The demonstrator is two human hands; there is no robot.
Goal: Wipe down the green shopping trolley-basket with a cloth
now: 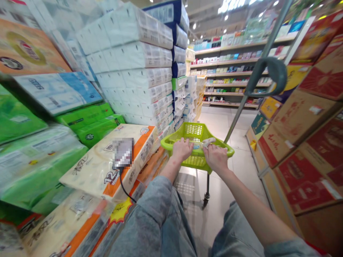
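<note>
A bright green wheeled shopping basket [195,162] stands on the floor in front of me, its long grey handle tilted up to the right. My left hand [182,149] is over its near rim, fingers curled inward. Beside it, my right hand [215,157] is closed at the same rim, thumb side toward the left hand. Between my fingers is a small pale item [197,146] with a blue patch, its kind too small to make out. A crumpled whitish piece [209,141] shows at my right fingers. The fingers' undersides are hidden.
Stacked tissue packs [158,53] rise on the left. A nearer pack [91,167] bears a blurred device with a black cable. Red and brown cartons [286,132] line the right. Stocked shelves [230,64] stand at the back. The handle's grey loop grip [281,76] sticks up at right.
</note>
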